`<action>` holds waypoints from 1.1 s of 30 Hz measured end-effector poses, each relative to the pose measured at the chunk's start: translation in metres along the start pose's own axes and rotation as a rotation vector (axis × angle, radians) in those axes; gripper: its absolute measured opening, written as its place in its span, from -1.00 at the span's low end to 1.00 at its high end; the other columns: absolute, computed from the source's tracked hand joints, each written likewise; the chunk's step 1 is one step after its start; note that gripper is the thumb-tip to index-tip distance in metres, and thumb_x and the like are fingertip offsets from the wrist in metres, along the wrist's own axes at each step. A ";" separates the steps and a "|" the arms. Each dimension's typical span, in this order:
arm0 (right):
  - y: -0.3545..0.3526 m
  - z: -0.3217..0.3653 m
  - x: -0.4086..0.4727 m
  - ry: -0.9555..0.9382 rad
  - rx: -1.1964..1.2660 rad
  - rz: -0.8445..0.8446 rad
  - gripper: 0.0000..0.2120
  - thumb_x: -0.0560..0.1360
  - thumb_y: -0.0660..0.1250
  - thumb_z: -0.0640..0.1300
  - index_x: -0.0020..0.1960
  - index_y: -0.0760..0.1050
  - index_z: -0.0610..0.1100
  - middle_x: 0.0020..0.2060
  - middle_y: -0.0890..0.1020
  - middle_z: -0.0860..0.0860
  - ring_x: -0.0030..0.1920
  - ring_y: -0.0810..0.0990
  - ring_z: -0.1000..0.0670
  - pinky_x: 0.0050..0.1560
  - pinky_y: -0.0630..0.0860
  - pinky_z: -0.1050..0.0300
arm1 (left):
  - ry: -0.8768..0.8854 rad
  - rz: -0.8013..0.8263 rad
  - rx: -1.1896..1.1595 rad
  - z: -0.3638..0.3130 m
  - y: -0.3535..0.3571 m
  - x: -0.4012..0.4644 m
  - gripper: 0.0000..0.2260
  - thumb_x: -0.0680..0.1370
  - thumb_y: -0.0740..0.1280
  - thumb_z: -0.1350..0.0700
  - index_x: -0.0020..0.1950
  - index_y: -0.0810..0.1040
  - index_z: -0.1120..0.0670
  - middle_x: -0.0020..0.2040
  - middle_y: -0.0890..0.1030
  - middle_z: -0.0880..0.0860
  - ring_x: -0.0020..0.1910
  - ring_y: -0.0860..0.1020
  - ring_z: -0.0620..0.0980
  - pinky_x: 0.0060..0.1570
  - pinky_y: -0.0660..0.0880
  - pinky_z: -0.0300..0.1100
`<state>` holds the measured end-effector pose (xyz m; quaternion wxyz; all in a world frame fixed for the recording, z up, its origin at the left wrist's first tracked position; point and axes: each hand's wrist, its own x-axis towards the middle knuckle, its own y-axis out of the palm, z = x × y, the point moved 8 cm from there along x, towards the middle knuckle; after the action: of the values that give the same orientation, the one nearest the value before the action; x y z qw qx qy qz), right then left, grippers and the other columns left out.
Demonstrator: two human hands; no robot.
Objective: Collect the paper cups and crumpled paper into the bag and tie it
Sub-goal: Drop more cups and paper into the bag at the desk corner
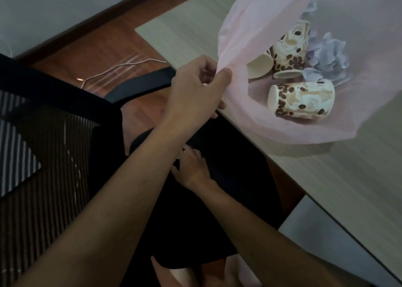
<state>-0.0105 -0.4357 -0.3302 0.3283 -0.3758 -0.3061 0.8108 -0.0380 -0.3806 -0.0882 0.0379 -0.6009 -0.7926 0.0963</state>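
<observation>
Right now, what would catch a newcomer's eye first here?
The translucent pink plastic bag on the wooden table, its mouth pinched up by the left hand. Inside lie coffee-bean-print paper cups and crumpled pale paper. Lower down, the right hand rests on dark fabric below the table edge.

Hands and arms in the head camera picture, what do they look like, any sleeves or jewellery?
Both forearms are bare as far as the frame shows, with no sleeve, glove or watch visible. The left hand shows no ring. The right hand seems to carry a thin pale band, perhaps a ring, on one of its fingers, though the dim light leaves this uncertain.
</observation>
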 end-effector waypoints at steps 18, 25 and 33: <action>-0.016 -0.037 -0.060 -0.010 0.311 -0.140 -0.50 0.57 0.28 -0.13 0.48 0.28 0.07 0.24 0.51 0.03 0.20 0.50 -0.01 0.16 0.49 0.07 | -0.017 -0.005 0.014 0.002 0.000 0.020 -0.85 0.55 0.34 0.09 -0.22 0.49 0.05 -0.21 0.64 0.13 -0.44 0.62 -0.02 -0.49 0.57 -0.03; -0.183 0.005 -0.183 -0.044 0.654 -0.561 -0.62 0.46 0.47 -0.02 0.15 0.38 0.26 -0.05 0.61 0.29 -0.11 0.62 0.30 -0.25 0.45 0.51 | -0.082 -0.058 0.033 0.004 -0.007 0.011 -0.86 0.56 0.33 0.11 -0.20 0.51 0.08 -0.32 0.61 0.02 -0.46 0.59 -0.06 -0.49 0.57 -0.07; -0.357 -0.020 -0.168 0.133 0.452 -0.820 -0.47 0.39 0.50 0.14 0.29 0.48 -0.02 0.11 0.63 0.09 0.09 0.60 0.08 0.06 0.47 0.30 | -0.112 -0.046 0.126 -0.004 -0.003 0.012 -0.88 0.54 0.34 0.07 -0.20 0.53 0.03 -0.29 0.63 0.05 -0.45 0.62 -0.05 -0.51 0.56 -0.12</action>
<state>0.1980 -0.3456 -0.0075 0.7140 -0.1940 -0.2234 0.6346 -0.0432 -0.3698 -0.0840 0.0333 -0.5726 -0.7994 0.1786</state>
